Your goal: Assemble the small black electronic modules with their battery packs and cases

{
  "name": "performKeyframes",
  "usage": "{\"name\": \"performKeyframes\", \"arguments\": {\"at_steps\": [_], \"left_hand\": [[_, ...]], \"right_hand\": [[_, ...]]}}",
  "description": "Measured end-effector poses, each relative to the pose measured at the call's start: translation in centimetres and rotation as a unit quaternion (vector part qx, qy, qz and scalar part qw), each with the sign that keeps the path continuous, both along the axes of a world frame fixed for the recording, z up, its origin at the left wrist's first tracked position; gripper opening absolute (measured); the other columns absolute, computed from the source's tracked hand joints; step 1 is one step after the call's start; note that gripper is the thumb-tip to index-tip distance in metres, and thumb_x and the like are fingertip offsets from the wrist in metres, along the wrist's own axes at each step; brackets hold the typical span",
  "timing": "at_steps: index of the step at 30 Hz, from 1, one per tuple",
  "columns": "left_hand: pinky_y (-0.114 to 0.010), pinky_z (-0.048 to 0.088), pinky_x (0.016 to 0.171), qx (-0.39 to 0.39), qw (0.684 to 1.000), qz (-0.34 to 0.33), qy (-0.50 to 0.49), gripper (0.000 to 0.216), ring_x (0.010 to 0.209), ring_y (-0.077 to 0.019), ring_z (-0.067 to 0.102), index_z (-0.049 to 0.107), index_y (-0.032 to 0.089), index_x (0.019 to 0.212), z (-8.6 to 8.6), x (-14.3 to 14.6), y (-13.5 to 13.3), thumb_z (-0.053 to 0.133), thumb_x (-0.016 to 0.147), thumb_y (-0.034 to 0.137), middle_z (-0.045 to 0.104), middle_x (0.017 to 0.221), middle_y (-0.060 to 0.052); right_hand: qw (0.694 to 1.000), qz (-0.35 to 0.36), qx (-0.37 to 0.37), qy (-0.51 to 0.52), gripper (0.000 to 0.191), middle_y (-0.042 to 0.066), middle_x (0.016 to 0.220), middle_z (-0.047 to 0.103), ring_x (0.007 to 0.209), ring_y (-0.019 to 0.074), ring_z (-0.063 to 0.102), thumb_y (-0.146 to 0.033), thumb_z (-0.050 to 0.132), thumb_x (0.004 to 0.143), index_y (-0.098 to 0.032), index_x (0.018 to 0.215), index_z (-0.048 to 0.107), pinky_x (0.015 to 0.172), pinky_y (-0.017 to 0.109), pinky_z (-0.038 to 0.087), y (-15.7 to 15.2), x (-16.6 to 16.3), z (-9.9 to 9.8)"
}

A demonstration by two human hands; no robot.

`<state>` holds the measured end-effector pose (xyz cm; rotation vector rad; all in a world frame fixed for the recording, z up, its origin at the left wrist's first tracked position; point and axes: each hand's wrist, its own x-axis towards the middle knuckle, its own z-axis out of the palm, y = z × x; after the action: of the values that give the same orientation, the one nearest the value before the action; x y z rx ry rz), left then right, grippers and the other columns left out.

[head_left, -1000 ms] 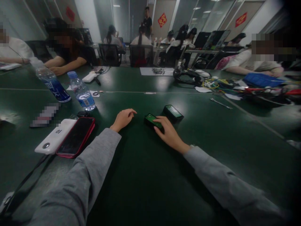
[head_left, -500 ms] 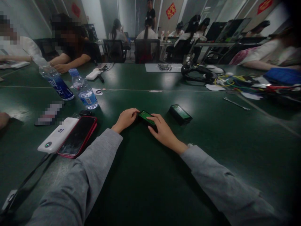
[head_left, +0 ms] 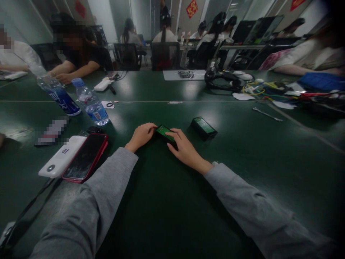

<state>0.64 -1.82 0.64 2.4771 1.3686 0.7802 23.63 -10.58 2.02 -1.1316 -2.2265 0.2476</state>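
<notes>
A small flat black box with a green patterned top (head_left: 162, 130) lies on the dark green table (head_left: 161, 201) between my hands. My left hand (head_left: 142, 135) is closed at its far left corner, the fingertips partly hidden behind it. On the near right end sits my right hand (head_left: 185, 148), its index finger over the green top and its thumb at the near side. To the right stands a thicker black box with a similar green top (head_left: 205, 126), touched by neither hand.
On the left lie a red-cased phone (head_left: 85, 156), a white device with a strap (head_left: 62, 155) and another phone (head_left: 52, 132). Two water bottles (head_left: 93, 104) stand behind them. A wrench (head_left: 266, 114) and tangled cables (head_left: 269, 90) lie to the right. People sit across the table.
The whole view has shifted slightly, so everything appears a little further left. My hands keep the same grip on the small box.
</notes>
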Motion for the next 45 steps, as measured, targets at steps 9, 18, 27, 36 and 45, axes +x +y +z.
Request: {"name": "performKeyframes", "arguments": {"at_steps": [9, 18, 27, 36, 45], "left_hand": [[-0.036, 0.053, 0.087, 0.005, 1.0, 0.001, 0.0, 0.027, 0.097, -0.0199, 0.067, 0.068, 0.022, 0.109, 0.01, 0.04, 0.0, 0.046, 0.095, 0.018, 0.072, 0.109, -0.006], [-0.036, 0.053, 0.09, 0.0, 1.0, 0.003, -0.002, 0.027, 0.1, -0.0199, 0.067, 0.068, 0.022, 0.108, -0.04, 0.13, 0.04, 0.046, 0.095, 0.018, 0.072, 0.11, -0.006], [-0.036, 0.053, 0.088, 0.005, 1.0, -0.002, -0.003, 0.027, 0.098, -0.0199, 0.067, 0.068, 0.022, 0.108, -0.13, 0.05, 0.06, 0.045, 0.095, 0.018, 0.072, 0.109, -0.005], [-0.035, 0.053, 0.088, 0.006, 1.0, 0.001, 0.001, 0.026, 0.098, -0.0195, 0.067, 0.068, 0.022, 0.109, -0.16, 0.07, 0.09, 0.046, 0.095, 0.019, 0.072, 0.108, -0.005], [-0.035, 0.053, 0.087, 0.012, 1.0, -0.001, 0.014, 0.027, 0.098, -0.0194, 0.066, 0.067, 0.022, 0.11, -0.19, 0.09, 0.07, 0.044, 0.096, 0.018, 0.071, 0.109, -0.005]], "right_hand": [[1.0, -0.002, -0.007, 0.001, 0.044, 0.011, 0.142, 0.042, 0.129, 0.0304, 0.048, -0.027, 0.053, 0.095, -0.028, 0.138, 0.043, 0.104, 0.056, 0.049, 0.09, 0.08, -0.26], [1.0, -0.004, 0.003, 0.001, 0.043, 0.012, 0.141, 0.043, 0.131, 0.0305, 0.047, -0.026, 0.053, 0.095, -0.027, 0.136, 0.044, 0.106, 0.056, 0.047, 0.18, 0.02, -0.35], [1.0, -0.002, 0.005, 0.0, 0.043, 0.012, 0.14, 0.043, 0.129, 0.0298, 0.048, -0.025, 0.053, 0.095, -0.027, 0.136, 0.044, 0.106, 0.054, 0.048, 0.12, 0.02, -0.27], [1.0, -0.002, 0.002, -0.001, 0.042, 0.012, 0.14, 0.043, 0.129, 0.03, 0.049, -0.026, 0.053, 0.095, -0.027, 0.136, 0.043, 0.104, 0.054, 0.05, 0.07, 0.01, -0.2], [1.0, 0.001, 0.0, -0.002, 0.043, 0.012, 0.141, 0.042, 0.129, 0.0301, 0.048, -0.027, 0.053, 0.095, -0.026, 0.137, 0.043, 0.105, 0.054, 0.049, 0.25, 0.09, -0.44]]}}
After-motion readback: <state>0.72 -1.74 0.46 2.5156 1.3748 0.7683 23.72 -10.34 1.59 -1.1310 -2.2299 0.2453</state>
